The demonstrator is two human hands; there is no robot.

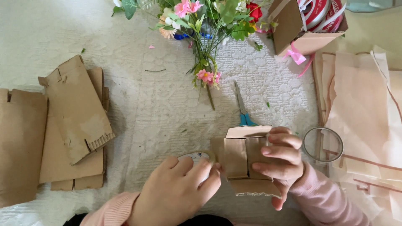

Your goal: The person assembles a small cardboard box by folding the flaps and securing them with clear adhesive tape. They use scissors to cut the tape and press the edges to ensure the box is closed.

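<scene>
My right hand (pixel 281 161) grips the small cardboard box (pixel 247 161) at centre; my left hand (pixel 178 190) holds tape (pixel 197 157) against it. Scissors (pixel 243 109) lie at twelve o'clock, a clear ring (pixel 323 145) at three.

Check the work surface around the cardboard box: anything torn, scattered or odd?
Yes. Loose petals and leaf bits lie scattered on the white cloth below the bouquet. The flat cardboard pieces at left have ragged, torn edges and sit askew.
</scene>
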